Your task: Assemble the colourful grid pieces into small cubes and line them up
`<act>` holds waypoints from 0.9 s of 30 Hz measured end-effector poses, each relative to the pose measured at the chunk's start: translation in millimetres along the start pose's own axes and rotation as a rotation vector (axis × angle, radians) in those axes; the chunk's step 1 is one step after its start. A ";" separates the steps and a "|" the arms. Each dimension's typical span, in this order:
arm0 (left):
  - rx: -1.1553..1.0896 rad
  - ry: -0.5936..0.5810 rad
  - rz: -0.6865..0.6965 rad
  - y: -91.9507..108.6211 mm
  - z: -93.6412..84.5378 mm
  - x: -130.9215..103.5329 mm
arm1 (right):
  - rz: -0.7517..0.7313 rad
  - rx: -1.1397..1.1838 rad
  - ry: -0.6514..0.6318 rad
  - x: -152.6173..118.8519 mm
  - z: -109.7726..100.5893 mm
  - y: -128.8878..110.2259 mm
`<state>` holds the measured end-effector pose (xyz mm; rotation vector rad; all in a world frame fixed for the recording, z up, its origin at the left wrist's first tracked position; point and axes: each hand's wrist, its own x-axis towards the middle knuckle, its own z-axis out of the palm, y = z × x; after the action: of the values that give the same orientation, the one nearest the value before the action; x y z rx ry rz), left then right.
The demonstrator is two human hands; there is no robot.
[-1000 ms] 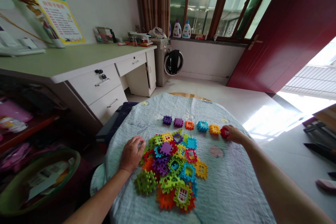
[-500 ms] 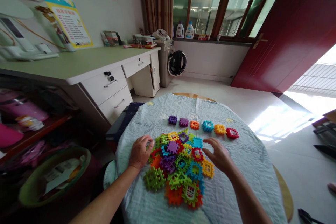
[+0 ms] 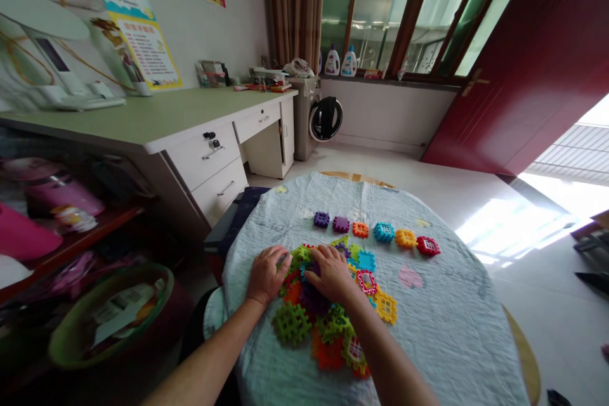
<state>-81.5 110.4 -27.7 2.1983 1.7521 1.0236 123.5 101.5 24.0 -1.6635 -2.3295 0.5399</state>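
A heap of colourful plastic interlocking tiles point(image 3: 291, 323), notched at the edges and some with lattice centres, lies on the cloth-covered table point(image 3: 442, 330). My left hand point(image 3: 267, 274) rests at the left edge of the heap, its fingers curved and a little apart. Over the upper middle of the heap reaches my right hand point(image 3: 329, 273), fingers forward and thumb apart, hiding the tiles beneath; nothing held shows in it. Behind the heap runs a row of tile pieces: dark purple point(image 3: 321, 219), purple point(image 3: 340, 224), orange point(image 3: 360, 229), blue point(image 3: 383, 232), yellow point(image 3: 406, 238) and red point(image 3: 428, 245).
A white desk with a green top point(image 3: 190, 108) stands at the left, with a washing machine point(image 3: 304, 120) beyond it. Below left is a green-rimmed tub point(image 3: 61, 342) with papers inside. A red door point(image 3: 504, 70) stands at the right.
My right hand has moved left from the right side of the heap onto its upper middle. My left hand stays at the left edge. The view has shifted slightly.
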 end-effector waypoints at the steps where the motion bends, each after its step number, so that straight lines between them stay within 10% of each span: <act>1: -0.005 -0.004 0.003 0.1 -0.1 0.0 | 0.014 -0.007 0.015 -2.3 2.9 -4.4; 8: -0.047 -0.018 0.001 -1.6 -0.8 0.2 | -0.013 0.101 0.038 -10.7 8.3 -22.2; 19: -0.078 -0.009 0.004 -2.8 -0.6 -0.5 | 0.284 0.001 0.117 14.1 -11.9 38.5; 27: -0.071 -0.026 0.006 -4.3 0.1 -0.5 | 0.165 0.059 0.088 2.9 7.0 3.4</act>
<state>-84.9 111.4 -30.1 2.1655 1.6728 1.0374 122.7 104.1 16.2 -1.8241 -2.1074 0.5489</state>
